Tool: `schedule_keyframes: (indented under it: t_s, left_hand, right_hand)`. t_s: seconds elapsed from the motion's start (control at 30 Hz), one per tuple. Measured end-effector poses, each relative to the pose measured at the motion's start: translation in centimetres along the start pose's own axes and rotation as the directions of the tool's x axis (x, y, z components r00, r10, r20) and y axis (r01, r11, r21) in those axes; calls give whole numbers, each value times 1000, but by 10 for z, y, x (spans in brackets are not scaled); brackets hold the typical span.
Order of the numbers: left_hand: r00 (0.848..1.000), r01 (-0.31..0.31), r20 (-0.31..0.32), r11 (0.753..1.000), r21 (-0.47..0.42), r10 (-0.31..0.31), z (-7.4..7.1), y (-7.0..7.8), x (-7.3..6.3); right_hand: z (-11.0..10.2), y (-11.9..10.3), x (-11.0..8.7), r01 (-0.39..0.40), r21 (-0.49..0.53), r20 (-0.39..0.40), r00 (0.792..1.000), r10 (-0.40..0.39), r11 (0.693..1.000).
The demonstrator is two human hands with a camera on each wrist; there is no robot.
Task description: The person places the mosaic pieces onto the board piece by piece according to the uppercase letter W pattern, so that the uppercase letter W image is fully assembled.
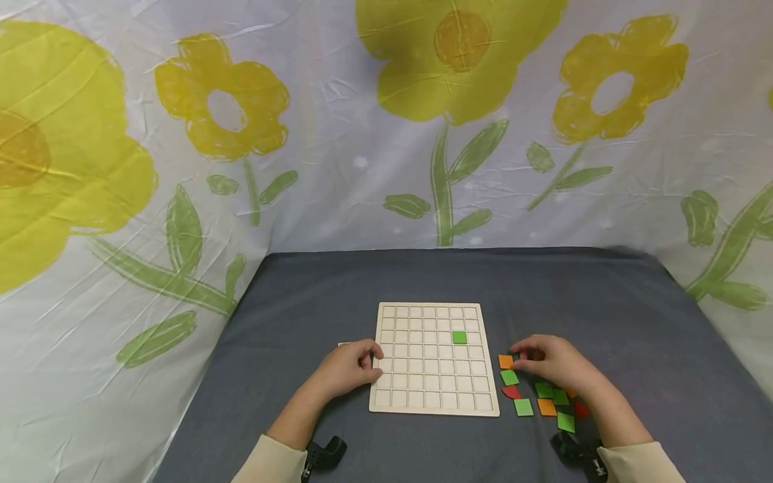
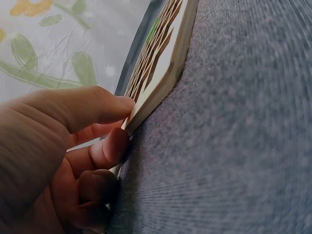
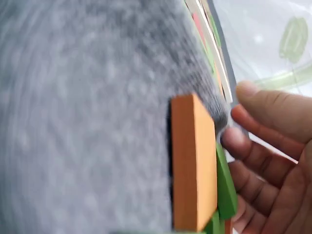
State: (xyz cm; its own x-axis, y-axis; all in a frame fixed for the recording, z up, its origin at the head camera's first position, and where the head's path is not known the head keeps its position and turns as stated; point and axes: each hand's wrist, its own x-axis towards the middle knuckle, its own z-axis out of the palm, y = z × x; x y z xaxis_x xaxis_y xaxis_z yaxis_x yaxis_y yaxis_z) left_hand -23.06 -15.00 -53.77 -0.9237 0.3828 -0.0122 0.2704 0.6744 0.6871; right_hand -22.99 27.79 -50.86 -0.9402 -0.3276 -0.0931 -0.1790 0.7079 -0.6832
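A pale wooden grid board [image 1: 433,392] lies on the dark cloth with one green square tile [image 1: 459,337] in a cell at its upper right. My left hand [image 1: 353,365] holds the board's left edge, thumb on top and fingertips at the side, as the left wrist view shows. Right of the board, my right hand [image 1: 552,360] hovers with loosely bent fingers, thumb and index apart with nothing visible between them. Its thumb tip is right beside an orange square tile [image 1: 506,362]. In the right wrist view, another orange tile [image 3: 195,165] stands out below the hand.
Loose pieces lie right of the board: several green tiles [image 1: 523,407], another orange tile [image 1: 546,407], a red curved piece [image 1: 510,392] and a red piece [image 1: 581,410] by the right wrist. A light edge [image 1: 344,344] shows behind my left hand. A flowered curtain [image 1: 338,201] hangs behind the table.
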Motion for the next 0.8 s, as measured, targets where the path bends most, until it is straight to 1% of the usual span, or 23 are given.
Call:
schedule_keyframes:
  t_s: [0.07, 0.13, 0.17, 0.2, 0.27, 0.3, 0.37, 0.4, 0.47, 0.5, 0.57, 0.63, 0.7, 0.8]
  left_hand:
    - [1000, 3, 2, 1000, 20, -3, 0, 3, -1]
    - [1000, 4, -7, 997, 83, -3, 2, 9, -4]
    - [1000, 1, -14, 991, 131, 1, 3, 13, -6]
    - [1000, -6, -20, 982, 191, 10, 5, 19, -8]
    - [999, -35, -17, 953, 301, 42, 10, 35, -15]
    - [998, -58, -6, 934, 352, 64, 14, 44, -18]
    - [993, -118, 43, 907, 405, 110, 22, 62, -25]
    - [989, -147, 76, 898, 414, 126, 26, 70, -29]
    - [980, -188, 137, 890, 416, 143, 33, 84, -34]
    - [977, -197, 156, 886, 419, 144, 36, 88, -35]
    - [976, -199, 173, 883, 426, 136, 38, 92, -36]
    - [978, -192, 161, 883, 428, 134, 36, 91, -35]
    - [981, -181, 140, 896, 405, 135, 29, 87, -33]
    - [989, -148, 75, 924, 353, 130, 15, 77, -29]
  right_hand:
    - [3, -1, 1, -17, -35, -14, 1000, 17, 999]
    - [5, -1, 2, -15, -68, -17, 1000, 14, 998]
    - [6, -2, 2, -13, -83, -17, 1000, 11, 996]
    - [6, -2, 2, -10, -97, -19, 1000, 9, 995]
    - [7, -3, 1, 5, -115, -13, 1000, -7, 993]
    - [7, -3, 1, 22, -122, -7, 1000, -23, 992]
    - [6, -4, 1, 46, -133, 0, 999, -47, 990]
    - [6, -4, 0, 58, -138, 3, 998, -58, 989]
    - [5, -5, 0, 75, -150, 8, 997, -75, 986]
    - [5, -5, 0, 80, -157, 8, 997, -80, 984]
    - [5, -6, 1, 83, -171, 4, 997, -83, 982]
    - [4, -6, 1, 85, -186, 2, 996, -86, 979]
    - [4, -7, 2, 86, -197, 3, 996, -87, 977]
    - [4, -8, 3, 84, -208, 7, 996, -84, 975]
